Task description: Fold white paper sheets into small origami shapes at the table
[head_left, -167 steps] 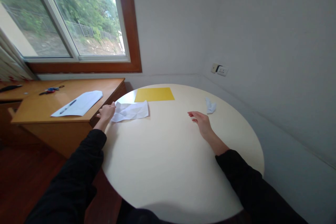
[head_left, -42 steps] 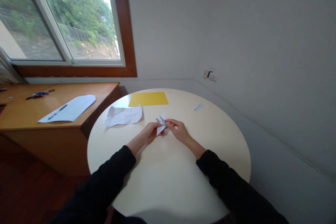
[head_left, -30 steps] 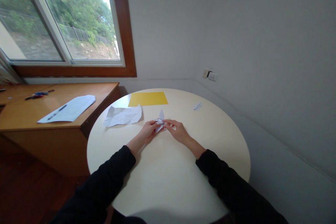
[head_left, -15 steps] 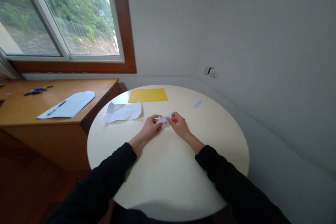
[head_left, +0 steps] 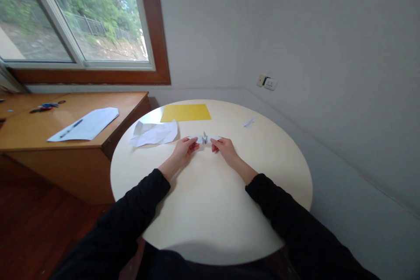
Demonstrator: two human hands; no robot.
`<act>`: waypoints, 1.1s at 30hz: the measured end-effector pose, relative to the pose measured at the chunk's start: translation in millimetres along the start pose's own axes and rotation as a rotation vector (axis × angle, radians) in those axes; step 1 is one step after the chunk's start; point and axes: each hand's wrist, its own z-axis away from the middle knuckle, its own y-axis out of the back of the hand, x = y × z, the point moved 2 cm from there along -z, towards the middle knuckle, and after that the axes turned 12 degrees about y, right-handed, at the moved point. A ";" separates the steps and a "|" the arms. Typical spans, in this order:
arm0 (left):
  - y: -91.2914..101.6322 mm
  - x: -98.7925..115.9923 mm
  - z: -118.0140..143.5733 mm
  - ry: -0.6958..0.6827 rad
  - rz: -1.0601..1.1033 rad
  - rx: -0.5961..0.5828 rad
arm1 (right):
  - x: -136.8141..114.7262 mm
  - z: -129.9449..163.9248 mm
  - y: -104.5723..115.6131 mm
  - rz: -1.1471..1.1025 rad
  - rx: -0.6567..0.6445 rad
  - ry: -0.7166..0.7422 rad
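A small folded white paper figure (head_left: 204,138) is stretched between both hands just above the round cream table (head_left: 210,210). My left hand (head_left: 184,148) pinches its left wing tip. My right hand (head_left: 224,147) pinches its right wing tip. A small point of the figure sticks up in the middle between the hands.
A creased white sheet (head_left: 154,133) and a yellow sheet (head_left: 185,113) lie at the table's far side. A small white paper scrap (head_left: 248,122) rests far right. A wooden desk (head_left: 42,135) on the left carries white paper with a pen (head_left: 71,127). Wall on the right.
Both hands have drawn apart sideways, pulling the folded paper figure out flat and wide. Earlier the left hand touched the creased sheet and the right hand hovered empty near the scrap.
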 end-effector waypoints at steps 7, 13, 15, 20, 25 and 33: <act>1.9 -2.7 -4.3 0.035 0.110 -0.103 | 4.1 0.0 4.3 -0.137 0.053 -0.060; 1.6 -3.5 -4.3 0.023 0.115 -0.138 | 5.1 -0.1 5.2 -0.129 0.044 -0.051; 1.7 -3.4 -4.5 0.020 0.107 -0.132 | 3.8 0.0 5.6 -0.114 0.043 -0.055; 3.0 -2.9 -4.7 0.000 0.072 -0.110 | -1.6 -0.1 5.6 -0.055 0.043 0.001; -1.6 -4.4 -1.2 0.055 0.020 -0.135 | -2.3 0.5 0.0 0.038 0.028 0.120; -13.9 -4.4 8.8 0.139 -0.087 -0.143 | -10.8 7.5 -6.7 0.341 -0.068 0.304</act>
